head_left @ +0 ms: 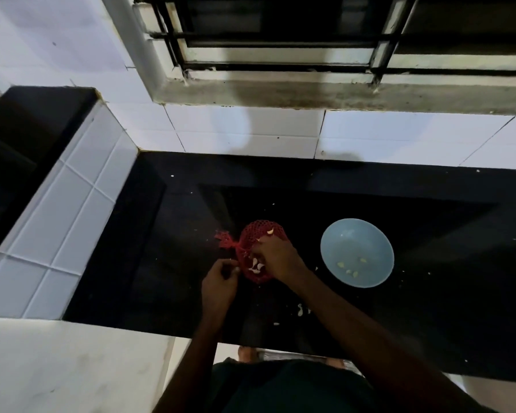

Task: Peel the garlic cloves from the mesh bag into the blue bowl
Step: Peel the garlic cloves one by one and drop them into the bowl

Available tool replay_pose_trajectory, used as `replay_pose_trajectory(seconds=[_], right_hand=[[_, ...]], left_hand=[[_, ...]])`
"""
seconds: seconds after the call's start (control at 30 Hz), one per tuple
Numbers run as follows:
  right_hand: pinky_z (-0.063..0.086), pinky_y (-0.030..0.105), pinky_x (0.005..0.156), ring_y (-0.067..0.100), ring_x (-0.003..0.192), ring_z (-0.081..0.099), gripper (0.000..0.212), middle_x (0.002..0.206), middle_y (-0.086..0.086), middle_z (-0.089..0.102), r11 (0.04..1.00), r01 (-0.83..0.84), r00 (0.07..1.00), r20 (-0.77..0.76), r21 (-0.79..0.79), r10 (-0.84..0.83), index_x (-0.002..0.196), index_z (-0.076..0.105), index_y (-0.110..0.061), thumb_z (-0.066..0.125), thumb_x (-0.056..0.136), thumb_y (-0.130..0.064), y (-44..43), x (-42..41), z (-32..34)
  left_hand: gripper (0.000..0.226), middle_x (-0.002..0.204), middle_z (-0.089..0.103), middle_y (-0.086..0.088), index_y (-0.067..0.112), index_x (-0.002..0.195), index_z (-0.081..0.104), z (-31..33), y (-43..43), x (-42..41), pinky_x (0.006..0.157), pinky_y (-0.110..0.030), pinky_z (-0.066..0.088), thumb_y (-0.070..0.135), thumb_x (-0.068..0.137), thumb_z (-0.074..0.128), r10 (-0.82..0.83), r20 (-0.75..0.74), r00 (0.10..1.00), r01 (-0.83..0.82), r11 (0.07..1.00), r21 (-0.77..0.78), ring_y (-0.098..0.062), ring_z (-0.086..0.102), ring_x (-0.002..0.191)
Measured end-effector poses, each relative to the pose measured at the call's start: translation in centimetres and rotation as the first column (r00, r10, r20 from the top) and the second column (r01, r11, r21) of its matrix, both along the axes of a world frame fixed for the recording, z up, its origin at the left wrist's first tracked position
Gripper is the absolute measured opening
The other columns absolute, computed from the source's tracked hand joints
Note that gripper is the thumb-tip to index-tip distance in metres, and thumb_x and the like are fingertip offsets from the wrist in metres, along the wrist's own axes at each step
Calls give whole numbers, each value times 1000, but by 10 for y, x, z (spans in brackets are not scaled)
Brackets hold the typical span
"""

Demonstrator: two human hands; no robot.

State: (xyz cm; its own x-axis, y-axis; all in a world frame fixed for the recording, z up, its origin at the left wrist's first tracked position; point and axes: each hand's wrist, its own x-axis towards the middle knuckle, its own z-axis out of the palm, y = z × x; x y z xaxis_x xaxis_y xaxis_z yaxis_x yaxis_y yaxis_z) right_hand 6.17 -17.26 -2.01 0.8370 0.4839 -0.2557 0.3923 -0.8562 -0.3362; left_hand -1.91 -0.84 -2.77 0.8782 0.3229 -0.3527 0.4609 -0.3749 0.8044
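Now both hands work at the red plastic mesh bag (261, 232) lying on the black glossy counter (161, 234). Left hand (219, 283) curls its fingers at the bag's near edge, apparently pinching the mesh to steady it. Right hand (277, 257) lies on the bag with fingers dug in, likely after a clove; can't tell whether it grips one. Round pale blue bowl (325, 242) sits near on the right for easy drops and holds a few peeled garlic cloves (352, 271). White papery skins (301, 310) lie near the counter's front edge.
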Motion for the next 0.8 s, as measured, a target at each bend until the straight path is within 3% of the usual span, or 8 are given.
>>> replay_pose_trajectory(seconds=[0.13, 0.23, 0.33, 0.5, 0.57, 0.63, 0.73, 0.8], right_hand=[[49, 37, 90, 22, 116, 58, 35, 126, -4, 59, 999, -19, 1000, 7, -49, 20, 124, 66, -30, 62, 91, -21, 10, 3, -10], [51, 36, 85, 19, 111, 58, 41, 123, -3, 57, 1000, 16, 1000, -3, 18, -16, 122, 61, -26, 72, 83, -26, 9, 2, -13], [40, 27, 76, 16, 99, 62, 30, 108, -5, 62, 982, 104, 994, -44, 158, -98, 107, 55, -24, 71, 82, -25, 7, -2, -12], [45, 11, 72, -1, 85, 61, 28, 98, -15, 66, 830, 353, 936, -152, 433, -318, 112, 62, -30, 59, 93, -10, -8, -24, 0], [47, 10, 69, -4, 81, 64, 23, 93, -15, 68, 749, 463, 886, -215, 474, -411, 104, 63, -35, 60, 96, -13, -21, -39, 4], [53, 18, 71, -4, 81, 66, 16, 91, -14, 70, 671, 570, 820, -284, 474, -497, 99, 59, -36, 61, 97, -20, -38, -57, 4], [60, 43, 79, 9, 85, 73, 18, 90, -10, 74, 587, 636, 769, -355, 501, -531, 100, 55, -35, 62, 95, -19, -67, -87, -7], [60, 48, 78, 9, 87, 74, 17, 89, -14, 74, 571, 657, 751, -368, 492, -548, 100, 57, -34, 65, 95, -19, -84, -106, -15]], left_hand=[[14, 95, 73, 13, 30, 97, 69, -7, 3, -4, 80, -19, 49, 16, 93, 69, -28, 6, 1000, 28, 999, -26, -1, 67, 91], [14, 94, 72, 15, 32, 96, 68, -8, 1, -6, 72, -10, 44, 17, 94, 68, -84, -4, 996, 83, 995, -55, 3, 66, 89], [15, 94, 71, 16, 32, 97, 68, -6, 2, -4, 69, -6, 44, 17, 94, 68, -120, 4, 993, 120, 990, -70, 4, 66, 89], [16, 100, 72, 14, 31, 100, 68, -4, 2, 4, 78, -12, 48, 16, 95, 68, -176, 32, 984, 178, 979, -98, 1, 67, 93], [17, 100, 72, 15, 34, 99, 68, -4, -3, 6, 79, -18, 52, 16, 95, 68, -215, 48, 976, 219, 969, -118, -2, 69, 91], [19, 100, 72, 16, 37, 97, 67, -6, -10, 4, 80, -21, 55, 18, 96, 68, -281, 51, 958, 285, 948, -139, -2, 69, 88], [20, 96, 72, 17, 38, 95, 67, -15, -23, -1, 84, -29, 60, 19, 95, 69, -382, 35, 924, 382, 913, -144, 3, 68, 88], [17, 93, 73, 15, 35, 97, 69, -20, -32, -4, 85, -32, 60, 18, 93, 71, -446, 20, 895, 444, 886, -132, 2, 69, 87]])
